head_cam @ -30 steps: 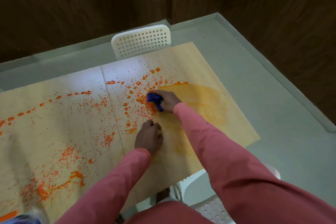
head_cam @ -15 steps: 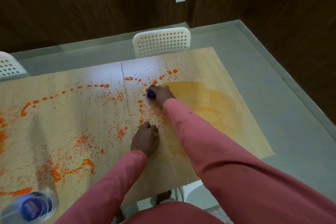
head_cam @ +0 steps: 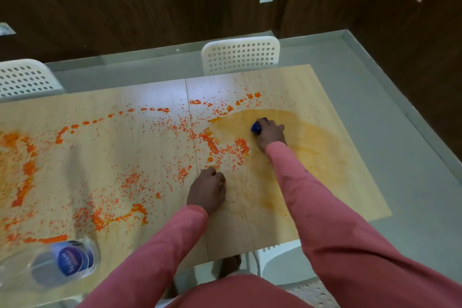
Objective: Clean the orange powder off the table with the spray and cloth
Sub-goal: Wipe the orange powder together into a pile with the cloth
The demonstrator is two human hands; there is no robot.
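Much of the orange powder lies in wet-looking specks and trails across the left and middle of the wooden worktop; on the right side I see only a pale orange smear. My right hand is curled around the blue cloth, pressing it on the smear's left part. My left hand is a loose fist holding nothing, knuckles resting on the worktop near its front edge. A clear bottle with a blue label lies at lower left.
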